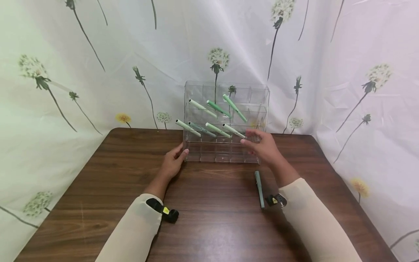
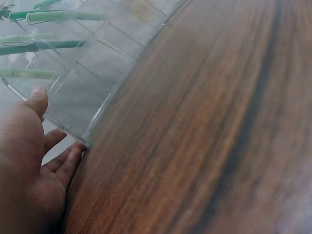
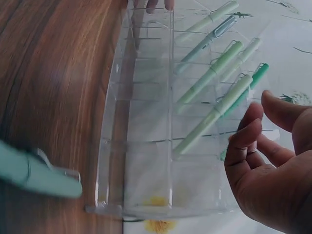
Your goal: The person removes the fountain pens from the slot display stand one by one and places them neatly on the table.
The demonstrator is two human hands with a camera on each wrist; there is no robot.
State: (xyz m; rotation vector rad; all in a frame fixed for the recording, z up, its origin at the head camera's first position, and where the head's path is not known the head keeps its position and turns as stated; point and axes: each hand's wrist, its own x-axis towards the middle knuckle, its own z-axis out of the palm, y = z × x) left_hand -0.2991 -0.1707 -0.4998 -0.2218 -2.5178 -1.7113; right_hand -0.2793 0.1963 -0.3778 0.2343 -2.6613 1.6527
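Note:
A clear tiered pen rack (image 1: 222, 157) stands upright at the back of the table, holding several slanted pens in pale green, darker green and grey-green. My left hand (image 1: 172, 162) holds the rack's left side near the bottom, thumb on the edge; in the left wrist view, its fingers (image 2: 70, 163) reach the lower corner. My right hand (image 1: 264, 147) is at the rack's right side, beside a pale green pen (image 1: 233, 130). In the right wrist view, its loosely bent fingers hold nothing and the thumb stands apart. A grey-green pen (image 1: 259, 189) lies on the table below.
The brown wood-grain table (image 1: 209, 225) ends close behind the rack. A white curtain (image 1: 157, 47) with dandelion prints hangs at the back and both sides. Dark wrist straps with cameras (image 1: 171, 215) sit on both sleeves.

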